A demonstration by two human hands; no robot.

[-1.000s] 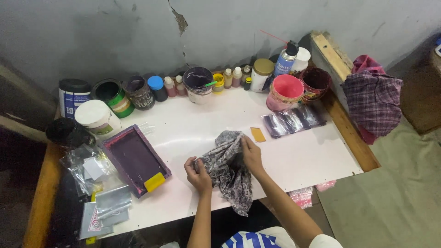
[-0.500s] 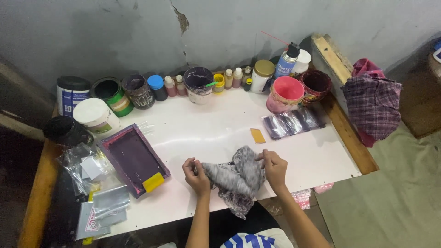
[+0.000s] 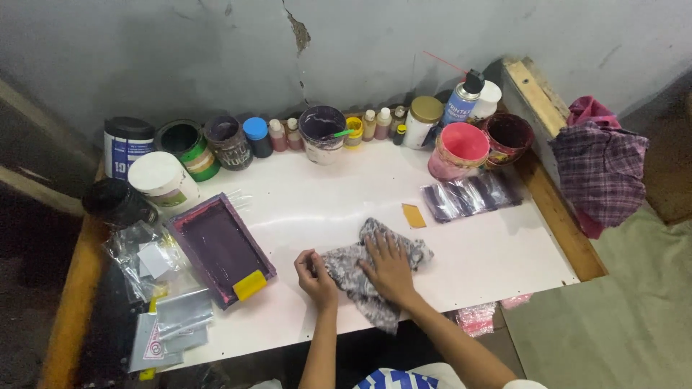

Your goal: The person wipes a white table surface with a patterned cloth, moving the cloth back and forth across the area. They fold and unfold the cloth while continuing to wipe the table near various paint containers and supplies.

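A grey patterned cloth (image 3: 346,268) lies crumpled on the white tabletop (image 3: 490,252) near its front edge. My right hand (image 3: 389,266) presses flat on top of the cloth with the fingers spread. At the cloth's left end, my left hand (image 3: 316,277) is closed, pinching the fabric. Part of the cloth hangs over the table's front edge.
A purple screen frame (image 3: 220,248) with a yellow squeegee (image 3: 249,285) lies to the left. Paint tubs, jars, small bottles and a spray can (image 3: 461,101) line the back wall. A small yellow card (image 3: 414,215), a stained plastic sheet (image 3: 468,195) and a plaid cloth (image 3: 602,169) lie to the right.
The cloth was lifted and bunched between both hands. Now it is lowered onto the table, and my right hand has moved on top of it and flattened out.
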